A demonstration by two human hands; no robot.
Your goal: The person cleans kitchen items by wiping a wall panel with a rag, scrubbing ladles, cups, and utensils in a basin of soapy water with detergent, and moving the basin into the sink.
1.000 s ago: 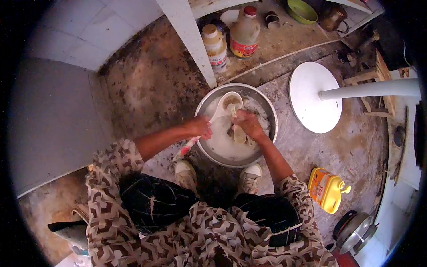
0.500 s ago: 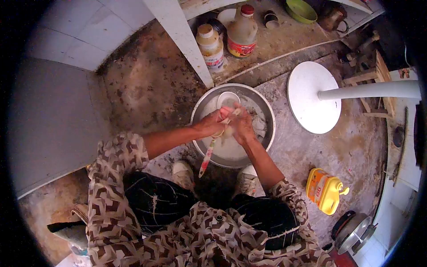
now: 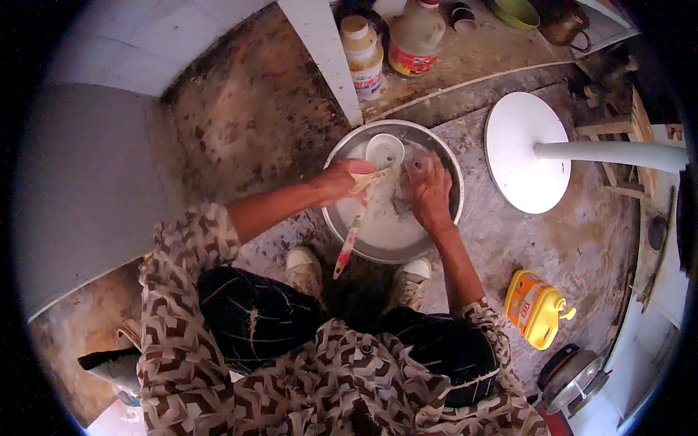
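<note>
A round metal basin (image 3: 459, 190) of cloudy, sudsy water stands on the floor in front of the shoes. My left hand (image 3: 342, 182) is at its left side, fingers wrapped round a small pale spoon (image 3: 369, 179). A white ladle (image 3: 385, 150) lies in the basin with its flowered handle (image 3: 350, 241) leaning out over the near rim, just below my left hand. Over the right part of the water is my right hand (image 3: 429, 187), fingers spread, with nothing visible in it. Something pale, perhaps cloth or dishes, lies partly hidden beside it.
A yellow bottle (image 3: 536, 309) stands on the floor at right, with stacked pans (image 3: 572, 381) below it. A round white disc with a post (image 3: 527, 152) is right of the basin. Behind, a shelf (image 3: 480, 62) holds bottles (image 3: 416, 40) and a green bowl (image 3: 515, 11).
The hands came together over the basin, then parted. My right hand has moved right and opened, while the small spoon is now in my left hand. The ladle now rests against the rim.
</note>
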